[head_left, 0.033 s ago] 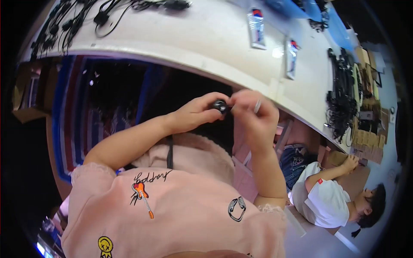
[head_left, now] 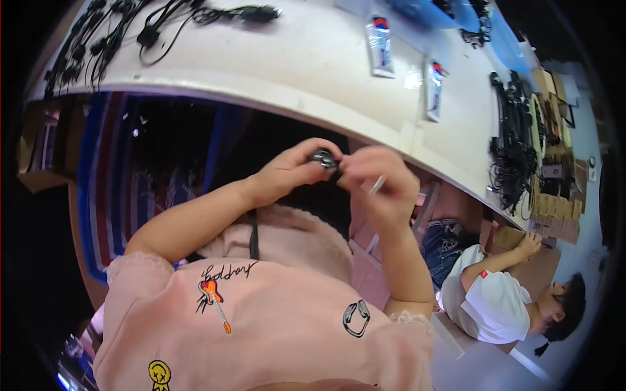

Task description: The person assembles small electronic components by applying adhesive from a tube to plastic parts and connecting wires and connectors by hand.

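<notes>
Above my lap, close to the table's front edge, my left hand (head_left: 283, 174) pinches a small, shiny black rounded piece (head_left: 324, 158) between thumb and fingers. Its exact kind cannot be made out. My right hand (head_left: 383, 186) is just right of that piece, smeared by motion. Its fingers are curled together, their tips close to or touching the piece's right side. Whatever they pinch is hidden. A pale ring-like band (head_left: 377, 185) crosses one right finger.
On the white table (head_left: 261, 72) lie black cables (head_left: 147, 36) at far left and two white tubes (head_left: 435, 91) ahead. More bundled black cables (head_left: 515, 140) and cardboard boxes (head_left: 554, 208) are at right. A co-worker in white (head_left: 486, 300) sits at right. Striped fabric (head_left: 104, 195) hangs below the table, left.
Both hands have shifted slightly left in the picture, and the black piece has turned a little in my left hand. My right hand has tilted.
</notes>
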Motion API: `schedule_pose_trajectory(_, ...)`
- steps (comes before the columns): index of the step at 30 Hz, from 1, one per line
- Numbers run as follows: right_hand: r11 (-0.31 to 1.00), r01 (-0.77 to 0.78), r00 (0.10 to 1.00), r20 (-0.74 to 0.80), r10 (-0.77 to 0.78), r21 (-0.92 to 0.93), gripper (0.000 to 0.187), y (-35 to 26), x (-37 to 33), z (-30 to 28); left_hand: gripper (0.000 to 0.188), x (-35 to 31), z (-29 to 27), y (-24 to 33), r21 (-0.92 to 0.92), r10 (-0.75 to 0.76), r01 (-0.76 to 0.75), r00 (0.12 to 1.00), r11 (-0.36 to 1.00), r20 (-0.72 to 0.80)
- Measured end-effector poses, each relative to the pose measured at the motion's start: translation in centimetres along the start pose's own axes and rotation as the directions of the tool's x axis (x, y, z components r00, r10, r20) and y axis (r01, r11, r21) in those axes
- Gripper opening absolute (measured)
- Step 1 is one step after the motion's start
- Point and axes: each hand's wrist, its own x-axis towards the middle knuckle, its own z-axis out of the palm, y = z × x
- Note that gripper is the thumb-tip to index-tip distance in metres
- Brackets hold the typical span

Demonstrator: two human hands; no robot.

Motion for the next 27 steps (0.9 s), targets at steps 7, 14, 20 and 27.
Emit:
schedule_pose_trajectory(7,0.731,0.533,0.813,0.498,-0.303,-0.425,0.021,-1.5,0.8,-0.8,0.015,0.3,1.8,3.5,-0.024,0.092,-0.095,0.99,0.995,-0.108)
schedule_pose_trajectory(14,0.291,-0.321,0.933,-0.354,-0.068,-0.901,0.036,2.8,9.4,-11.1,0.009,0.4,1.8,6.2,0.088,0.176,-0.159,0.951,0.983,-0.254)
schedule_pose_trajectory(20,0.336,-0.535,0.828,-0.403,0.389,-0.775,0.042,5.3,13.0,-14.0,0.014,0.6,0.8,6.9,0.452,0.28,-0.24,0.96,0.859,-0.022)
schedule_pose_trajectory(27,0.667,-0.743,0.663,0.081,0.745,-0.048,0.026,-4.2,7.2,-4.8,0.009,0.2,-2.5,5.9,0.37,0.101,-0.126,0.991,0.92,0.086)
